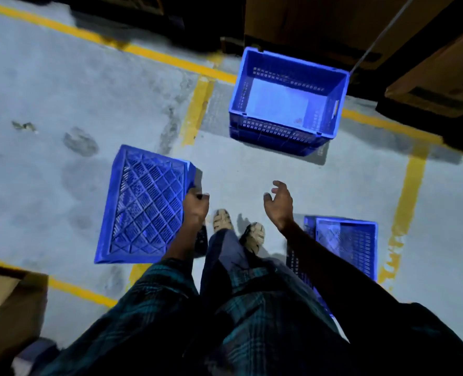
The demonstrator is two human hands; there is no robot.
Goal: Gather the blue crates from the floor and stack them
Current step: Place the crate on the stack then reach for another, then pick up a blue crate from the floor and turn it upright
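Note:
My left hand [195, 206] grips the right edge of a blue crate [143, 204] that hangs at my left side with its lattice bottom facing up at me. My right hand [279, 203] is held out in front with relaxed, spread fingers and holds nothing. Ahead on the floor stands an upright blue crate [287, 101], open side up, and it appears to sit on top of another blue one. A further blue crate [344, 248] lies on the floor at my right, partly hidden behind my right arm.
Yellow lines [198, 109] mark bays on the grey concrete floor. Cardboard boxes [439, 80] and dark racking stand along the far side and at the right. Another cardboard box [5, 302] sits at the lower left. My sandalled feet [238, 229] are between the crates.

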